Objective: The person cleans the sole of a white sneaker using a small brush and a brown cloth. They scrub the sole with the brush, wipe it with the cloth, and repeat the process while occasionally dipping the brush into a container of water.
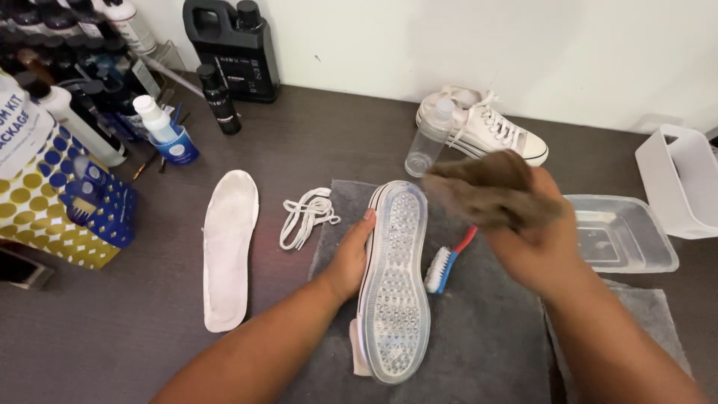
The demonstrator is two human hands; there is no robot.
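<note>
Dark table: two sneakers, one insole, one brush.

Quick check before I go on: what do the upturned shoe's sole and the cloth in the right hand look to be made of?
Sole: looks like translucent rubber, slightly glossy, with a moulded tread of small studs; its rim is white. Cloth: seems a soft brown fabric, maybe microfibre, matte and bunched in the right hand; it is blurred, so the weave is unclear. The left hand steadies the shoe.

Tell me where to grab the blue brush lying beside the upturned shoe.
Probably by the red handle end of the brush, coming from above right. The bristle head lies close to the shoe's sole; the handle angles away onto the grey towel, clear of the left hand.
</note>
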